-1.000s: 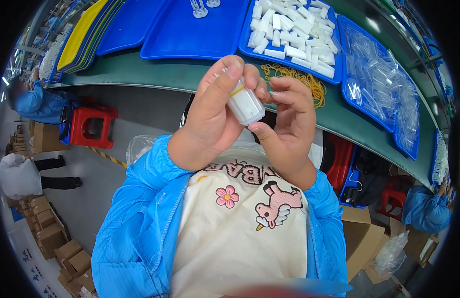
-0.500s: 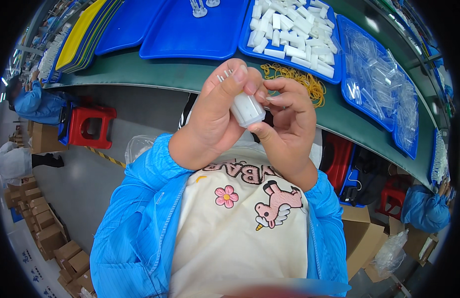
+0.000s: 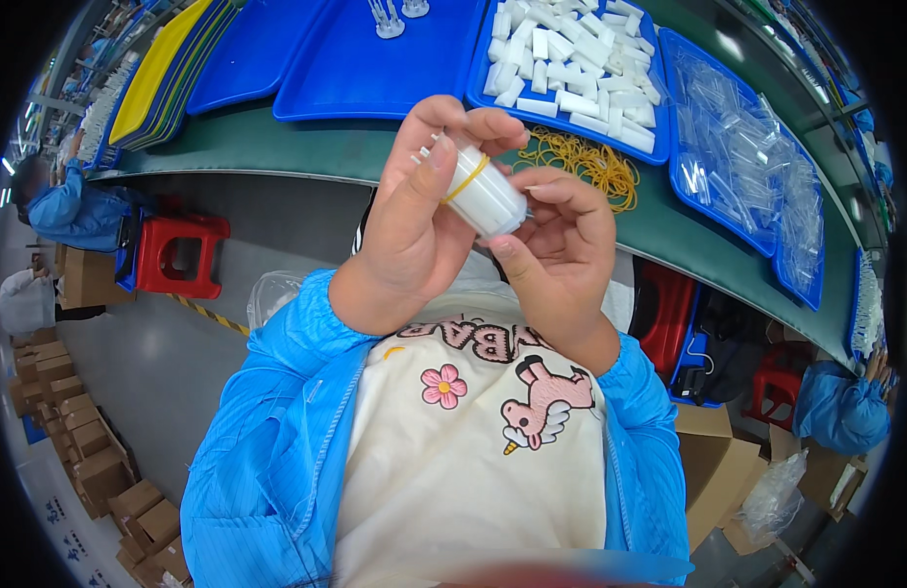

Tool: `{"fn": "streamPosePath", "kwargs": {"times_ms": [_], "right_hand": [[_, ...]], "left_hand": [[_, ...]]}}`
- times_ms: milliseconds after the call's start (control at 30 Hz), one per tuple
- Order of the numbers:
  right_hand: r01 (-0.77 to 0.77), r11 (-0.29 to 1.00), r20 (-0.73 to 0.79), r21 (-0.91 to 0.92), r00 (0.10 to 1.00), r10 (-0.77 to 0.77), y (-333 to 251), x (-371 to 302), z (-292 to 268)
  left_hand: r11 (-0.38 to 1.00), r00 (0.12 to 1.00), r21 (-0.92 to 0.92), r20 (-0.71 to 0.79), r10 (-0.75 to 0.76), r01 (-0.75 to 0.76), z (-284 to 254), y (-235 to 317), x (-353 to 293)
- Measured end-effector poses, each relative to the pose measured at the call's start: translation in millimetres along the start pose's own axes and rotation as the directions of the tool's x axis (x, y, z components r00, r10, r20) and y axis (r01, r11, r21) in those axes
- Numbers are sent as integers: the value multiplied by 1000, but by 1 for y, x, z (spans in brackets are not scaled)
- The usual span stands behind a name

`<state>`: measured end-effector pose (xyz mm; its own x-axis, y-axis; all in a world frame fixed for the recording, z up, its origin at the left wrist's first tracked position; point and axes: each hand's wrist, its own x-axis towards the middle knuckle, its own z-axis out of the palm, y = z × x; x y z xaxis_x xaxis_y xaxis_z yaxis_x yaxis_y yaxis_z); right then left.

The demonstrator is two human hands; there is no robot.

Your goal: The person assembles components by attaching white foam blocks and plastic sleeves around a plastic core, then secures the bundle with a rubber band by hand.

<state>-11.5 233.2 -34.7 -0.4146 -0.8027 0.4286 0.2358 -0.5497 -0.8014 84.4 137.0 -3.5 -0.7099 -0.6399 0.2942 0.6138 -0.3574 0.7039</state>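
Observation:
Above the near edge of the green table [image 3: 316, 147], my left hand [image 3: 404, 225] is closed around a white cylinder [image 3: 492, 204]. A yellow rubber band [image 3: 467, 179] circles it, and thin white prongs [image 3: 422, 155] stick out at its upper left end, beside my left thumb. My right hand [image 3: 568, 240] is at the cylinder's lower right end, its thumb against the bottom edge and its curled fingers by the side. More yellow rubber bands [image 3: 595, 171] lie in a loose heap on the table, just beyond my right hand.
Blue trays line the table: one [image 3: 375, 83] with white pronged pieces [image 3: 387, 20], one with white blocks [image 3: 571, 73], and others with clear tubes [image 3: 737, 147]. Stacked trays [image 3: 159, 73] stand at the left. A red stool [image 3: 184, 257] and cardboard boxes [image 3: 100, 470] are on the floor.
The cylinder has tilted and moved slightly left, so its side and the yellow rubber band now show. My left fingers have lifted off its front. My right hand has shifted slightly.

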Motion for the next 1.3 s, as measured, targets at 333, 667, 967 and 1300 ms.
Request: {"fn": "streamPosePath", "kwargs": {"times_ms": [333, 667, 967, 1300], "right_hand": [[206, 941, 138, -268, 975, -174, -2, 3, -6], [233, 938, 105, -256, 971, -213, 3, -1, -11], [211, 966, 71, -149, 977, -203, 3, -2, -3], [283, 791, 184, -542, 959, -217, 6, 1, -16]], "left_hand": [[972, 985, -209, -115, -131, 105, -2, -4, 2], [982, 975, -128, -156, -161, 141, 6, -5, 0], [982, 995, -160, 11, -98, 99, -10, -6, -3], [987, 976, -146, -196, -90, 61, 7, -1, -5]]}}
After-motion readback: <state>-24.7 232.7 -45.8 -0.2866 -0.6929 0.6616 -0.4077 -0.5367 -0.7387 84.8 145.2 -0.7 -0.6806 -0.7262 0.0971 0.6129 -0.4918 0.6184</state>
